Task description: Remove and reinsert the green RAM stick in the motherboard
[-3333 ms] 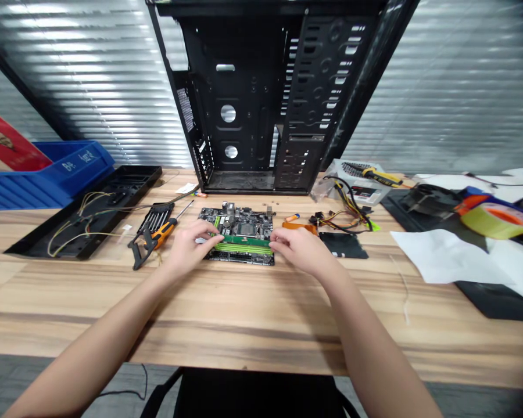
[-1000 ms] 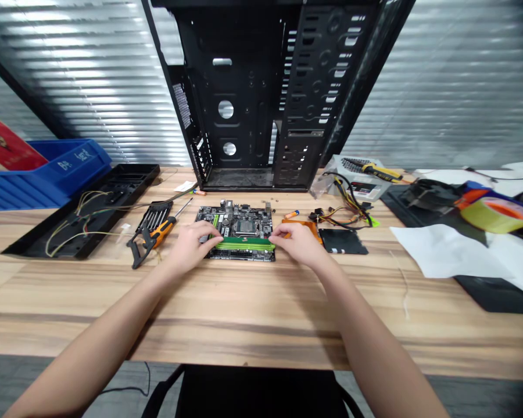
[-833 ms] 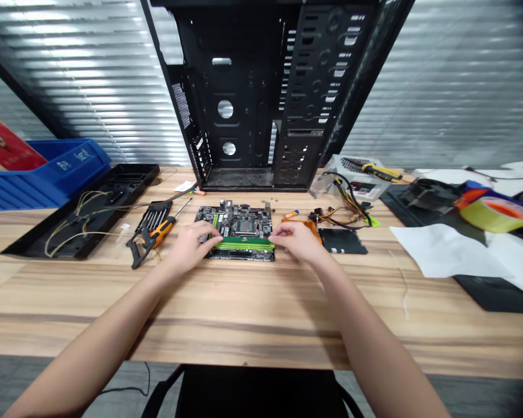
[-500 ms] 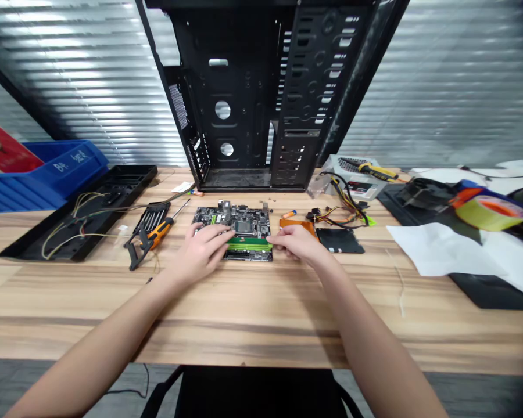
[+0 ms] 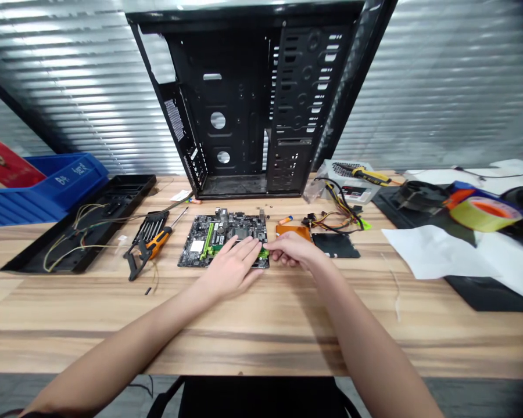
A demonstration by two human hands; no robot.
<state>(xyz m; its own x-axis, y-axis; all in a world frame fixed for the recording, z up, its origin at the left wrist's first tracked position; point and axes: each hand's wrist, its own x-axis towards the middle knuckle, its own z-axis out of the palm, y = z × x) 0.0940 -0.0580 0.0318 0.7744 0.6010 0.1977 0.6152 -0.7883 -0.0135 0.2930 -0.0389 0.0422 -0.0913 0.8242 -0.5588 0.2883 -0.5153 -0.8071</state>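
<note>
Pressing flat, the left hand (image 5: 237,264) lies open on the motherboard (image 5: 198,247), apparently steadying it, while the right hand (image 5: 294,252) pinches one end of the green memory module (image 5: 265,253).

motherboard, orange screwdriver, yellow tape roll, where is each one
motherboard (image 5: 192,251): head view, on its bare left part
orange screwdriver (image 5: 158,240): head view, on the handle
yellow tape roll (image 5: 467,216): head view, on its outer side wall
</note>
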